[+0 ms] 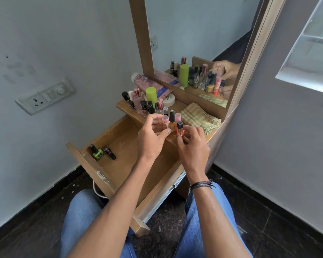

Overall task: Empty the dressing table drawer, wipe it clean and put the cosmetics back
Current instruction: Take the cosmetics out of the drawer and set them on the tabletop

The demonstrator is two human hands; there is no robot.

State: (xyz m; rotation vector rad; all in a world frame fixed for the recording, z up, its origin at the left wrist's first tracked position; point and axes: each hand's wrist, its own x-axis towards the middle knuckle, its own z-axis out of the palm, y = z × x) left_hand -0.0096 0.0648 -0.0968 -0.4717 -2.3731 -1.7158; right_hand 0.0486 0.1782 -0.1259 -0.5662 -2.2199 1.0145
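The left hand (153, 135) curls in from the drawer side, with thumb and fingertips pinching a small pink-capped vial (165, 120) at the front edge of the counter (178, 107). The right hand (192, 146), a dark corded bracelet (201, 184) on its wrist, pinches a black-capped bottle (179, 127) of orange liquid between thumb and fingertips, just beside the left hand's vial. An orange nail polish bottle (172, 124) with a tall black cap stands upright between the two held bottles. A second pink-capped vial (177, 116) stands just behind it.

Below the hands the drawer (123, 155) is pulled fully open, its wooden floor showing pale smears. A green nail polish bottle (97, 152) and a dark brown nail polish bottle (109, 152) lie on their sides in its front left corner, close together.

On the counter behind the hands stands a crowd of small cosmetic bottles (144, 106). Among them are a lime-green cylinder (151, 94), a pink tube (147, 84) lying against the mirror frame and a white round jar (169, 100). A folded yellow-green checked cloth (198, 117) lies to the right, near the right hand. The mirror (194, 43) above reflects the bottles and the hands. A switch plate (45, 96) is set in the wall to the left. Blue jeans (82, 211) cover the person's legs over the dark floor.
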